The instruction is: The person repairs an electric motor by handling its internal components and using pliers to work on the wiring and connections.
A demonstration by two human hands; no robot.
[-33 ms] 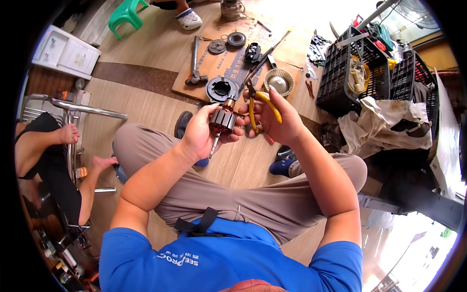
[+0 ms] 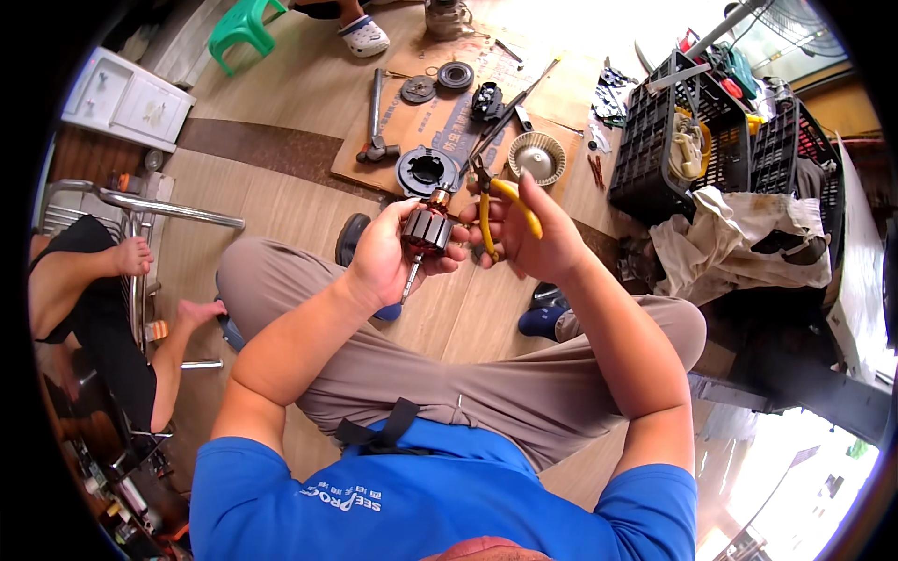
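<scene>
The left hand (image 2: pixel 379 252) is wrapped around a motor armature (image 2: pixel 427 230), holding it in the air in front of the person's crossed legs. Its shaft points back toward the body, and its copper-coloured end faces away. Just beside it, the right hand (image 2: pixel 543 229) is closed loosely on yellow-handled pliers (image 2: pixel 485 222), whose handles are spread and whose dark nose points away from the person (whether the nose touches anything, I cannot tell).

Beyond the hands, a sheet of cardboard (image 2: pixel 404 123) lies on the wooden floor (image 2: pixel 271 98). On it are a hammer (image 2: pixel 376 117), two round discs (image 2: pixel 418 90), a grey ring-shaped housing (image 2: pixel 404 174) and a pale fan wheel (image 2: pixel 537 161). Black crates (image 2: pixel 641 173) stand to the right, with a beige cloth (image 2: pixel 725 234) draped near them.
</scene>
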